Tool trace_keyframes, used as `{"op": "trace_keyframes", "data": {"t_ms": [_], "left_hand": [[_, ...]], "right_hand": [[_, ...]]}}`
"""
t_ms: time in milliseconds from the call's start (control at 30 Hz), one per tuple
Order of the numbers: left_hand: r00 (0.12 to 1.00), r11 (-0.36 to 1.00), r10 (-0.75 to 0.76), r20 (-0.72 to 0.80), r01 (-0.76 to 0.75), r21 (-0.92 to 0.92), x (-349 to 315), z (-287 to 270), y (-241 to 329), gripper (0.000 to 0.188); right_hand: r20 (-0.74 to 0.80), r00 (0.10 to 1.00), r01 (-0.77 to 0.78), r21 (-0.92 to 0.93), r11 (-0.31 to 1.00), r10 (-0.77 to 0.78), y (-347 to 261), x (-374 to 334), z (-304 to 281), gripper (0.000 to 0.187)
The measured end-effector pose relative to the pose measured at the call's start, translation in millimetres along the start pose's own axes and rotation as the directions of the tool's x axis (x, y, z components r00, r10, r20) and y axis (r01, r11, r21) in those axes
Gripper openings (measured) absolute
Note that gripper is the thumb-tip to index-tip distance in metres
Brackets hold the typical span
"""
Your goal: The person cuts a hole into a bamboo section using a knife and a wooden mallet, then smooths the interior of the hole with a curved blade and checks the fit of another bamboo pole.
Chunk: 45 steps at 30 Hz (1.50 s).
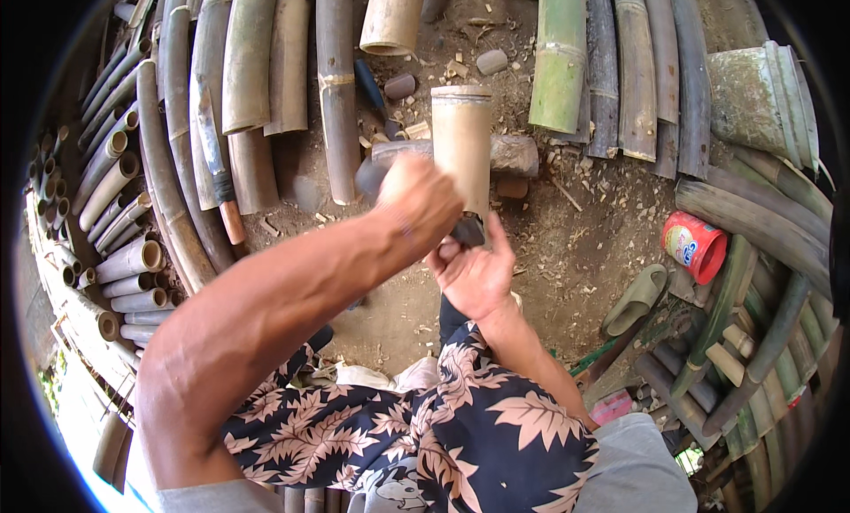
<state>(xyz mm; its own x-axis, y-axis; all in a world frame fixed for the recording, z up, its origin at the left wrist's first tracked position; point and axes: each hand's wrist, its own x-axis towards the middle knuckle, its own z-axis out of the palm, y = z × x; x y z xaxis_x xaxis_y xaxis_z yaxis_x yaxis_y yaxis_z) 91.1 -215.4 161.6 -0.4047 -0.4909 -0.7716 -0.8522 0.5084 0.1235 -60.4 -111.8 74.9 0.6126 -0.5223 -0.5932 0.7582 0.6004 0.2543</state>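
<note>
Our left arm (266, 278) nearest. Left hand (421, 192) curled, blurred; contents: we cannot tell. Right hand (479, 281) half-open by dark piece (468, 231); hold unclear. Pale tube (463, 141): 12 o'clock.

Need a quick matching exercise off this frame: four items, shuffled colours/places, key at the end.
Items
1. Bamboo section
2. Tub
3. Slip-on shoe
4. Long tool with wooden handle

Colours and places
A. Olive, on the dirt floor
B. Against the bamboo poles at picture left
C. Pale tan, closest to the left hand
D. Bright red, at picture right

Pairs: 1-C, 2-D, 3-A, 4-B
</note>
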Motion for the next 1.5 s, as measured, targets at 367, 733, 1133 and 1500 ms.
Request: {"op": "trace_keyframes", "data": {"t_ms": [367,733,1133,1500], "left_hand": [[0.934,0.077,0.352,-0.050,-0.083,-0.994,-34.9,80.8,79.3,0.121],[0.994,-0.938,-0.031,0.101,-0.064,0.341,50.7,67.3,165.5,0.029],[0.899,-0.584,-0.099,0.426,0.294,-0.757,32.3,101.6,101.7,0.043],[0.918,-0.589,-0.075,0.388,0.273,-0.761,39.5,90.3,98.1,0.035]], "right_hand": [[0.174,0.980,0.148,-0.963,-0.224,-0.101,-73.6,-79.3,49.0,0.037],[-0.361,0.808,0.416,-0.212,-0.885,0.466,-134.2,15.7,120.7,0.019],[-0.186,0.963,-0.243,-0.915,-0.323,-0.197,-44.7,-52.5,7.8,0.012],[-0.039,0.962,-0.197,-0.782,-0.591,-0.269,-50.8,-59.9,11.9,0.018]]}}
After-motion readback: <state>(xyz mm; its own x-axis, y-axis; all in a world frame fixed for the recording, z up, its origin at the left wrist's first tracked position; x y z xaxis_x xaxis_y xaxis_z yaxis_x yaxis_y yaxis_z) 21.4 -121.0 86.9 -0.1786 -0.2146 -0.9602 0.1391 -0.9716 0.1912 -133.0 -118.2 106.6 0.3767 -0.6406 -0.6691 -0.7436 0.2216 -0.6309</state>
